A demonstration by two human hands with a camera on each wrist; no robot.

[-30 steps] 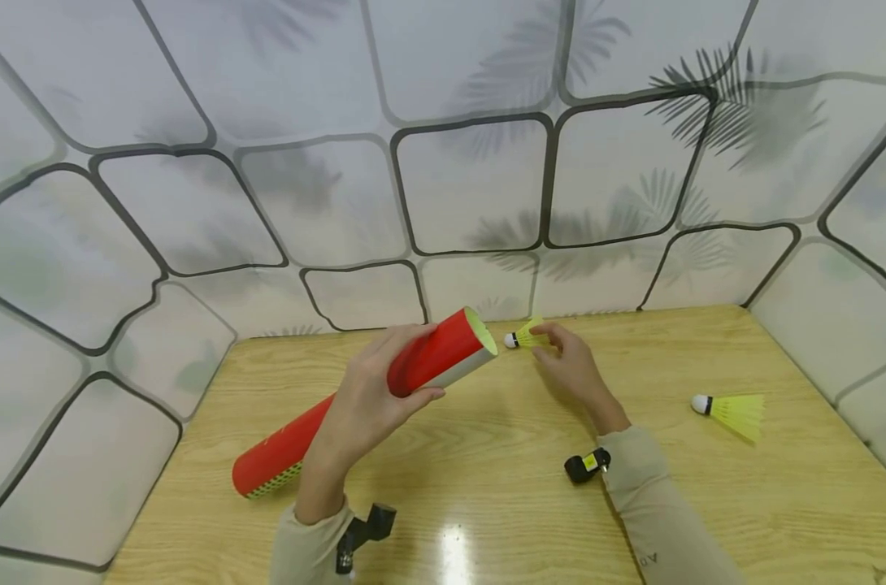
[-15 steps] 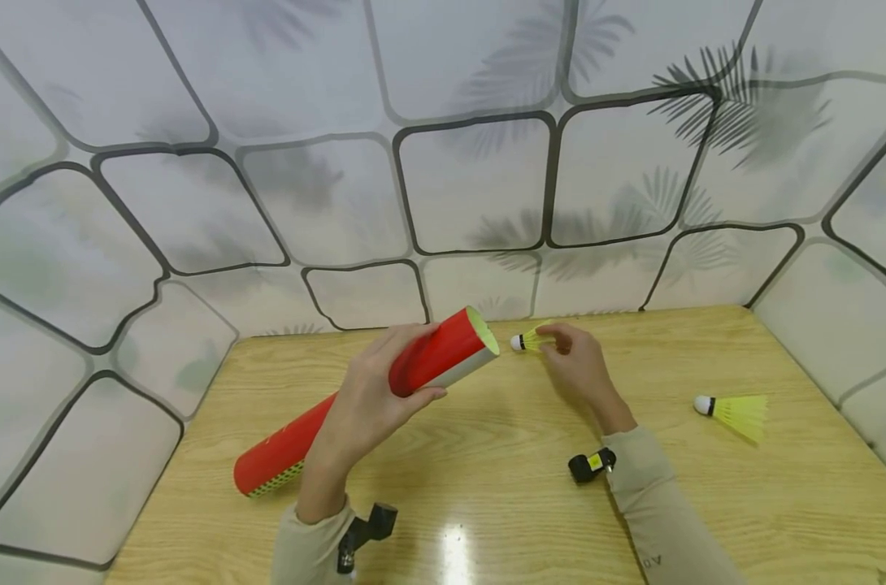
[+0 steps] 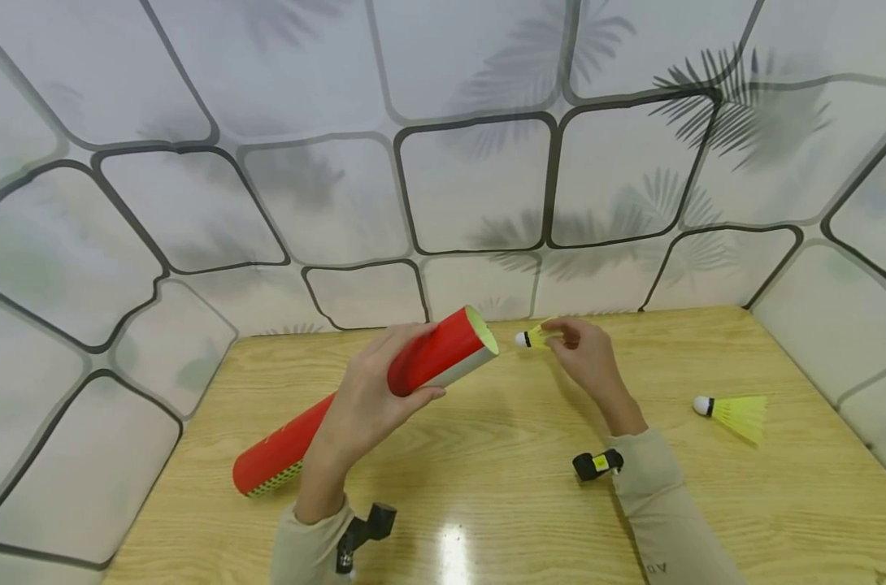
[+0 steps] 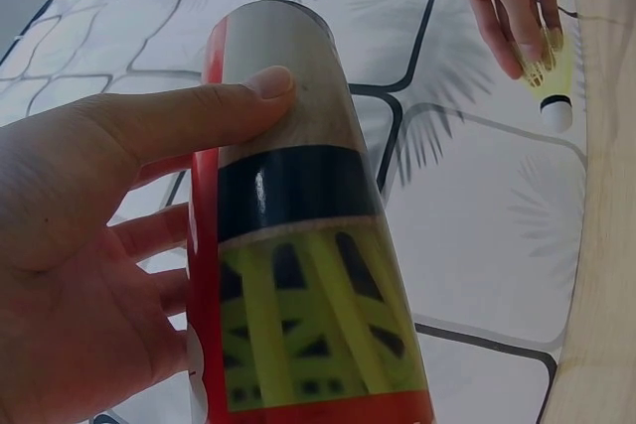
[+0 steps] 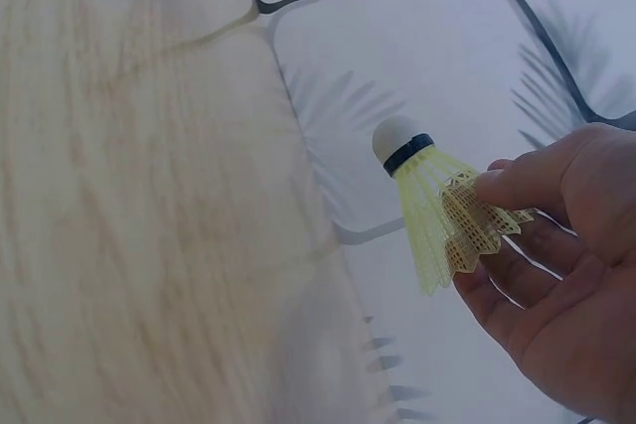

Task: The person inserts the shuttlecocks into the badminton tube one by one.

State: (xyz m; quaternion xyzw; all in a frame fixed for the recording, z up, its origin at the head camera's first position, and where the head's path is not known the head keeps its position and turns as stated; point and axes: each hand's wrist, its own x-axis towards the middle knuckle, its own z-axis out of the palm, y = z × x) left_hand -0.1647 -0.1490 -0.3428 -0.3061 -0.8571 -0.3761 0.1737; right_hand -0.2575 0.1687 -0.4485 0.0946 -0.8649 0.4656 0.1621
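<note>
My left hand [image 3: 366,398] grips a long red shuttlecock tube [image 3: 443,353] near its upper end. The tube slants, its pale open mouth up and to the right, its far end low on the left. In the left wrist view the thumb lies across the tube's grey band [image 4: 288,57], above a printed shuttlecock picture. To the right of the mouth, my right hand [image 3: 588,361] pinches a yellow shuttlecock [image 5: 437,211] by its skirt. The white cork points left toward the tube, apart from it. Fingers cover part of the skirt.
A second yellow shuttlecock [image 3: 736,413] lies on the wooden table [image 3: 487,455] at the right, cork to the left. A patterned white backdrop [image 3: 472,187] rises behind the table and along both sides.
My right hand has drawn slightly right and nearer with the pinched shuttlecock, whose cork moved a little right. My left hand and the tube stay nearly still.
</note>
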